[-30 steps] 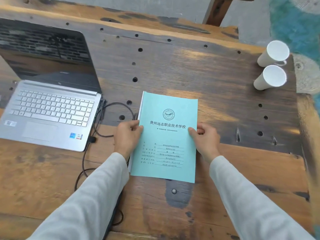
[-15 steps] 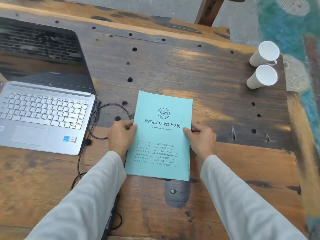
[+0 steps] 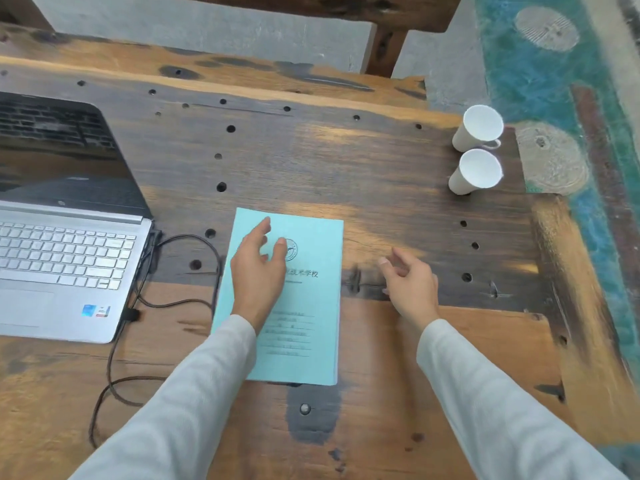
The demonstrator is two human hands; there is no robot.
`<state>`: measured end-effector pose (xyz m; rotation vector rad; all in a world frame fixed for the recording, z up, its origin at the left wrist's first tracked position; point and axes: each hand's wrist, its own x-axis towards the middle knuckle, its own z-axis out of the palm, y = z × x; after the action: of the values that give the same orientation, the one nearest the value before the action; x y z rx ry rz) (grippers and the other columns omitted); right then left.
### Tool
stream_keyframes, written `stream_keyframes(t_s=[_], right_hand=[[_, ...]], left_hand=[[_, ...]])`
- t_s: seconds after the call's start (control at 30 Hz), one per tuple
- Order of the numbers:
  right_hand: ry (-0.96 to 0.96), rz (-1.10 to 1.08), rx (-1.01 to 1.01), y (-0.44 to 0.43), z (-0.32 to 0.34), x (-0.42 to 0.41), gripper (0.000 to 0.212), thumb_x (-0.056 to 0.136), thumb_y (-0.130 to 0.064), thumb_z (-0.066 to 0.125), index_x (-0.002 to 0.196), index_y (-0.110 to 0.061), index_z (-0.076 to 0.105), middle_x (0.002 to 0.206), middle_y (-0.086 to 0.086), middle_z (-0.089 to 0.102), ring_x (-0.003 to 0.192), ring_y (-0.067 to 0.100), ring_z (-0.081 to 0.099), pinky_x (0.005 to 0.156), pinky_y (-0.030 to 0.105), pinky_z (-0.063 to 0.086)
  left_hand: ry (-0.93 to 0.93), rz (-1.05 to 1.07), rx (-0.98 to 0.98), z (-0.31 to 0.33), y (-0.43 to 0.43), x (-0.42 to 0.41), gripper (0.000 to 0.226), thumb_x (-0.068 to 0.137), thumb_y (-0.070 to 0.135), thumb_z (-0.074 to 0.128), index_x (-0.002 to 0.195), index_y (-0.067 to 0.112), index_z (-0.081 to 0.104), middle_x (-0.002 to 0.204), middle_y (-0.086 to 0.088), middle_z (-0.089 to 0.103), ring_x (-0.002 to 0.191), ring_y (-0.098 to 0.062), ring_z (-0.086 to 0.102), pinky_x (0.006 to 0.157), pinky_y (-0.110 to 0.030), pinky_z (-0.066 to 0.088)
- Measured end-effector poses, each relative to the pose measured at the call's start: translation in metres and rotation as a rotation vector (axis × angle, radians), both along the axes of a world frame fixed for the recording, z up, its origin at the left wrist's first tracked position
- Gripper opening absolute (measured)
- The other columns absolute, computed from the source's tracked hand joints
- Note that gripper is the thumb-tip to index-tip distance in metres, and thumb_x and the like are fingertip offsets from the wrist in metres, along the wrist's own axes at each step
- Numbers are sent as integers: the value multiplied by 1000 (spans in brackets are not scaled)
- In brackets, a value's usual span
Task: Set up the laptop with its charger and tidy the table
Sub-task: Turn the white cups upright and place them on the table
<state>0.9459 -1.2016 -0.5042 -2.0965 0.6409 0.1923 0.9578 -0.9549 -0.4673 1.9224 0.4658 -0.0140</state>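
A light blue booklet [image 3: 311, 306] lies flat on the wooden table [image 3: 346, 168], just right of the open silver laptop [image 3: 65, 268]. A black charger cable [image 3: 180, 299] runs from the laptop's right side and loops toward the table's near edge. My left hand [image 3: 254, 275] is over the booklet's upper left with relaxed fingers, holding nothing. My right hand [image 3: 410, 285] is to the right of the booklet, off it, with loose fingers and nothing in it.
Two white paper cups [image 3: 476, 171] stand near the table's far right edge. The tabletop has several round holes. The table's right edge [image 3: 571, 306] borders a teal patterned floor. A wooden bench [image 3: 346, 8] stands beyond the far edge.
Both hands have let go of the booklet's sides. The left hand moved up over the cover and the right hand moved away to the right. The booklet stays flat.
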Motion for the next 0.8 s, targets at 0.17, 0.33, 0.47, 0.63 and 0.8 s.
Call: stream_keyframes(t_s=[0.17,0.33,0.47,0.63,0.8], right_hand=[[-113,9,-169,-104,36,34,43,93,-47,61,131,-27,65,116,-5,74,111,20,65,111,31,35],[-167,-1,-169,-212,60,84,46,92,-43,63,135,-25,62,128,-8,68,98,4,62,94,14,34],[-157,76,-80,-259,50,127,55,91,-40,67,141,-20,56,138,-4,62,114,9,63,104,22,40],[-154,138,131,-265,30,161,61,93,-36,67,148,-18,48,150,-1,52,130,12,54,98,54,53],[-109,198,147,-261,18,195,49,98,-44,49,144,-28,53,121,-9,65,77,3,63,49,25,56]], left_hand=[[-19,-16,-130,17,-103,24,41,101,40,52,139,24,58,132,12,62,102,23,55,83,2,41],[31,-64,-226,28,-221,55,43,103,43,47,132,16,63,131,-6,67,122,-20,60,106,-41,48],[72,-103,-270,25,-295,84,48,102,44,47,134,10,60,139,-16,58,131,-28,54,112,-42,42],[176,-38,-304,12,-344,113,28,101,50,41,98,63,66,99,39,67,114,-14,60,108,-48,46],[243,44,-414,3,-372,127,29,99,57,31,89,61,58,100,21,64,112,-21,63,97,-47,54]])
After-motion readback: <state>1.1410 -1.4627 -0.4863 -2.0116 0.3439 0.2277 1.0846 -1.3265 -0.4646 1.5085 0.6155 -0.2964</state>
